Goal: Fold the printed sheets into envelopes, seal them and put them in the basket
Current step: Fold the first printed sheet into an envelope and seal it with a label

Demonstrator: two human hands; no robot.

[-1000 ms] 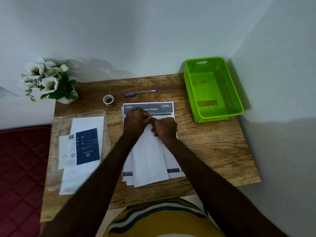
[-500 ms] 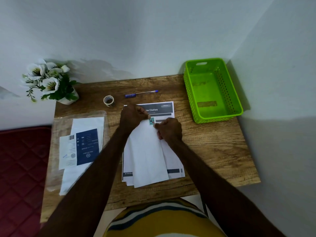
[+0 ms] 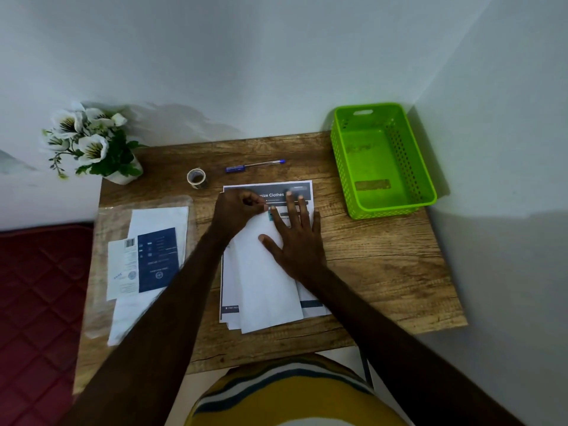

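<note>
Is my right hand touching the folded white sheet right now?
Touching. The head view shows the right hand lying flat, fingers spread, directly on the folded white sheet, no gap visible.

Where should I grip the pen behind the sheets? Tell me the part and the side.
Pinch the pen across its middle with the fingers, coming straight down from above. It lies flat on the table, running left to right, with bare wood on both long sides, apart from the tape roll.

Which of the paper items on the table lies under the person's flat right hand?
The white folded sheet atop the printed stack in the middle; the right hand presses it. The other papers lie untouched in the clear plastic sleeve at left.
</note>
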